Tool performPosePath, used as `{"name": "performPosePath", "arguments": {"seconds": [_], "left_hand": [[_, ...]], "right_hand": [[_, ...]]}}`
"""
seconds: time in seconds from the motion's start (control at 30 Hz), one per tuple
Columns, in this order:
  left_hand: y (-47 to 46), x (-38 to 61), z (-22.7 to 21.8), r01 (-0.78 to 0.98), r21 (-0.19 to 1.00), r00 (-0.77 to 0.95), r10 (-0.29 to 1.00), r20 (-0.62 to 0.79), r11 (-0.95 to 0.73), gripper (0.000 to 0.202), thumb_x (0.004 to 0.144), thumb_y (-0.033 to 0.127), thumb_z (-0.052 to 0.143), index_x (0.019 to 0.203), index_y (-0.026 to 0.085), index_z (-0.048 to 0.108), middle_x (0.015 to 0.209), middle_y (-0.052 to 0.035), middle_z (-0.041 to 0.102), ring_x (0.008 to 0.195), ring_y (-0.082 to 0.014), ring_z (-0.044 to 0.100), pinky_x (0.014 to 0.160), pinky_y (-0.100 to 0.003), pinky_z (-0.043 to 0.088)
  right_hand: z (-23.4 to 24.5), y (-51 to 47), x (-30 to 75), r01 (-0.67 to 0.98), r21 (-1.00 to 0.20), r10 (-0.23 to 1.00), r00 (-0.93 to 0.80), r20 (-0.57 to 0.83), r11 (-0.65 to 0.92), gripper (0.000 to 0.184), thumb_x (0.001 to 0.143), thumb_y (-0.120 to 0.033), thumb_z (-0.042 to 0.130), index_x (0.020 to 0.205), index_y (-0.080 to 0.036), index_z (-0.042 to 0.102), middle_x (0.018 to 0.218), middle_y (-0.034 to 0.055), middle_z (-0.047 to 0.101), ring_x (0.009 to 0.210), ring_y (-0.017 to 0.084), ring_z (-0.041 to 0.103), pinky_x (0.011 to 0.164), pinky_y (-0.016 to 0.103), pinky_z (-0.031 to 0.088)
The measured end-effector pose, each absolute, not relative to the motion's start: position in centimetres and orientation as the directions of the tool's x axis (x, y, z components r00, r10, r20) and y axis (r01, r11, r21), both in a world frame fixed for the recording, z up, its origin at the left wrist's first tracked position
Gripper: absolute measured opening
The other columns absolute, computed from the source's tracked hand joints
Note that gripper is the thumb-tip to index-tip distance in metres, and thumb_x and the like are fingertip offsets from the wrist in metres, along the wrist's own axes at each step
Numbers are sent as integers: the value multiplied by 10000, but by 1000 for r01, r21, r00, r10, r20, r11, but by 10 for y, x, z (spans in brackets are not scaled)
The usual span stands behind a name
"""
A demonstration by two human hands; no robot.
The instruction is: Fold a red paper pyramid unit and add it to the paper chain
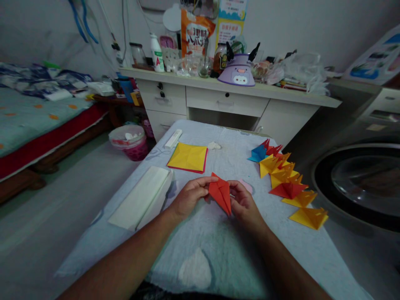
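Observation:
A partly folded red origami paper, kite-like in shape with a narrow point toward me, is held above the cloth-covered table. On its left edge, the thumb and fingers of my left hand pinch it near the upper corner. My right hand grips the opposite edge, its fingertips partly hidden behind the paper. Beyond my hands lies a stack of square paper, yellow on top with red edges beneath. Along the table's right side stand several folded paper pieces in yellow, orange, red and blue.
A long white paper packet lies at the left, with a small white box farther back. Behind the table is a white desk loaded with clutter. A washing machine stands right; a pink bin is on the floor left.

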State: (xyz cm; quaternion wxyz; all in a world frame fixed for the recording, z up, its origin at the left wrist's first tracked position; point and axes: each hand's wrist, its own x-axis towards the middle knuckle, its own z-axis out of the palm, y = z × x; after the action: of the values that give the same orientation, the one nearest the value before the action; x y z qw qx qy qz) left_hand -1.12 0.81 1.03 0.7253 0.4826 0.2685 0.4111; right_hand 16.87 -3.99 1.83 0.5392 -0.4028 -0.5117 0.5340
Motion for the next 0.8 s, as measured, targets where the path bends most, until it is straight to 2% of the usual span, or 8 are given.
{"name": "performPosePath", "arguments": {"seconds": [0.2,0.33,0.43,0.53,0.63,0.7,0.8], "left_hand": [[5,-11,15,-301,939,531,847,19,168,398,769,189,618,1159,130,668,792,-47,631,663,-117,503,633,-259,371],[4,-11,18,-214,969,554,833,15,125,434,789,269,668,1205,150,646,989,-77,668,740,-126,541,685,-267,400],[3,-9,19,-117,991,552,834,9,66,408,833,345,651,1189,145,651,1063,-95,675,876,-174,585,790,-308,432],[3,-9,17,9,998,538,842,50,-65,369,876,396,600,1143,155,680,1050,-94,677,943,-203,592,847,-343,434],[4,-11,16,121,969,523,843,123,-216,349,885,424,580,1096,180,712,947,-68,640,866,-186,587,803,-329,435],[5,-12,17,156,948,505,847,164,-277,336,879,439,583,1036,184,734,894,-51,593,835,-176,571,768,-307,432],[5,-12,20,146,939,486,849,205,-310,307,876,428,586,926,167,740,924,-51,567,876,-177,562,785,-289,426]], "right_hand": [[17,-37,170,4,-982,982,-3,189,189,169,798,-281,666,955,-224,633,892,22,603,809,165,561,743,290,471],[17,-35,175,158,-942,952,38,305,296,94,809,-268,652,889,-225,677,888,32,578,830,171,546,705,277,465],[20,-37,176,216,-927,943,62,327,307,99,827,-305,645,862,-235,704,909,44,549,850,177,543,635,257,473],[22,-39,175,195,-942,958,30,285,274,159,870,-350,604,888,-237,714,938,54,542,810,172,542,577,251,480],[18,-40,175,117,-965,972,-14,234,234,194,890,-382,585,922,-230,703,911,47,559,704,149,525,550,258,480],[14,-40,176,87,-976,979,-16,201,202,198,887,-396,595,907,-224,690,853,36,567,656,139,504,524,246,453],[10,-39,177,69,-983,985,-1,173,173,210,876,-417,611,874,-218,677,824,37,593,662,145,510,524,239,421]]}}
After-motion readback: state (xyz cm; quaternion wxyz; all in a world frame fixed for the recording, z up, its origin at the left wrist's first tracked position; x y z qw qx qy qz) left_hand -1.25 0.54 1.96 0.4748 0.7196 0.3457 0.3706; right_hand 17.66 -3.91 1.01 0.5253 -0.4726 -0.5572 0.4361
